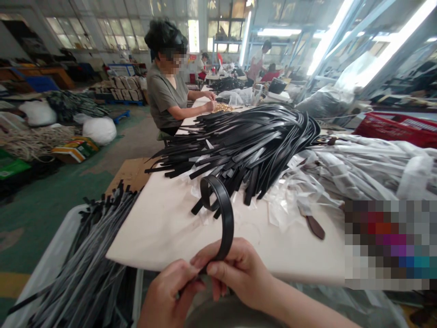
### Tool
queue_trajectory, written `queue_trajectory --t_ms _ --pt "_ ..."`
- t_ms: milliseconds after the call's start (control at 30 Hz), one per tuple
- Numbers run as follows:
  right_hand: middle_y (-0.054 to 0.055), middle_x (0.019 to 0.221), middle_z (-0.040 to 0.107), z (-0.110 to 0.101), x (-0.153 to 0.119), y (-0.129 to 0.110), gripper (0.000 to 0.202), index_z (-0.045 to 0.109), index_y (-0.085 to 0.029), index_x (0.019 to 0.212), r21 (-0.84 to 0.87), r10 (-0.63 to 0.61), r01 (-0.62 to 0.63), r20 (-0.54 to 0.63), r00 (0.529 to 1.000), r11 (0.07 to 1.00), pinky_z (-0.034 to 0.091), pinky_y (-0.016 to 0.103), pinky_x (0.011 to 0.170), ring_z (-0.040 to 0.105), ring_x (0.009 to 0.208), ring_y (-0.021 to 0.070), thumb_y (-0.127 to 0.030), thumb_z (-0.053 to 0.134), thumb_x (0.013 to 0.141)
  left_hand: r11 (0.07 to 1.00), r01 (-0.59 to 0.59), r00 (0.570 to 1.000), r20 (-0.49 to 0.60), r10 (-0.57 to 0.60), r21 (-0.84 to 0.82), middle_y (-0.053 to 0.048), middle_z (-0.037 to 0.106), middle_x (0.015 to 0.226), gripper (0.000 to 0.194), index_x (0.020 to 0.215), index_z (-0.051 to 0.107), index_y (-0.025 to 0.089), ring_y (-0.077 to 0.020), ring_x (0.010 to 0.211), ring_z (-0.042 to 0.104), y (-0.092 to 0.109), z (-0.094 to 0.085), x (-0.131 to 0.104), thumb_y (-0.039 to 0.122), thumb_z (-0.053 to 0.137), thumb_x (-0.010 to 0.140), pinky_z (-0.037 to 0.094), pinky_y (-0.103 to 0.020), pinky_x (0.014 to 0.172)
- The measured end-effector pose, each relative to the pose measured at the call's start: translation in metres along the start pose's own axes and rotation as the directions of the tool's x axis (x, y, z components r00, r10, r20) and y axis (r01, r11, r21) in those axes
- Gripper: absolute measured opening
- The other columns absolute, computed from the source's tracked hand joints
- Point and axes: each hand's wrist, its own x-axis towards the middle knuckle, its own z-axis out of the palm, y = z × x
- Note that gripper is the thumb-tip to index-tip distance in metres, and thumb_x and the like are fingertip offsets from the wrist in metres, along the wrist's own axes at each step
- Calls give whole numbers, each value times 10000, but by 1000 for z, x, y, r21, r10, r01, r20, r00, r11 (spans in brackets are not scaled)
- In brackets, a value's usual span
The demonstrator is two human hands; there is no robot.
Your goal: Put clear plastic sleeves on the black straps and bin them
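My left fingers [182, 272] and right fingers [223, 272] pinch a curled black strap [227, 223]; more straps [287, 125] lie on the surface [146, 230].

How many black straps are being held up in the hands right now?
1: a curled black strap, its lower part between the left hand and the right hand, its loop standing above the white tabletop. Another could be hidden behind the fingers.
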Motion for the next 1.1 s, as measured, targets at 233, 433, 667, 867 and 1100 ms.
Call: queue_trajectory --t_ms 233,433,667,867,1100 --pt "14 658 560 -1 4 4 357 766 -124 863 -17 -37 34 -229 973 999 361 146 392 522 443 56 -463 654 873 970 173 983 -33 -181 -170 -10 717 672 297 732 767 227 -201 665 642 8 4 -3 424 589 865 429 -225 655" --pt "10 618 572 8 0 12 381 748 -133 848 80 53 -51 -23 998 996 430 180 447 566 492 94 -502 654 857 944 243 970 42 -240 -222 -14 689 584 425 632 727 189 -174 563 601 20 -1 -1 504 553 859 411 -220 571" --pt "-90 473 273 -13 5 2 427 752 -120 908 84 21 8 -345 938 996 170 194 394 233 418 49 -531 652 848 939 327 945 34 -325 -103 -23 681 542 386 602 716 185 -183 541 603 14 -1 -7 442 564 845 394 -233 549" --pt "8 640 538 4 -5 13 394 780 -140 911 -100 -135 130 -43 990 987 410 223 538 486 554 96 -488 596 903 962 265 958 128 -255 -67 -31 716 644 394 698 753 198 -208 637 636 11 -6 -6 482 537 865 445 -239 611" --pt "-43 534 389 -3 -2 8 499 777 -119 883 -50 -57 43 -333 941 998 258 200 437 307 474 59 -568 560 905 961 277 944 183 -273 6 -29 661 579 482 595 695 189 -180 585 596 13 -10 -13 510 487 889 410 -213 550"
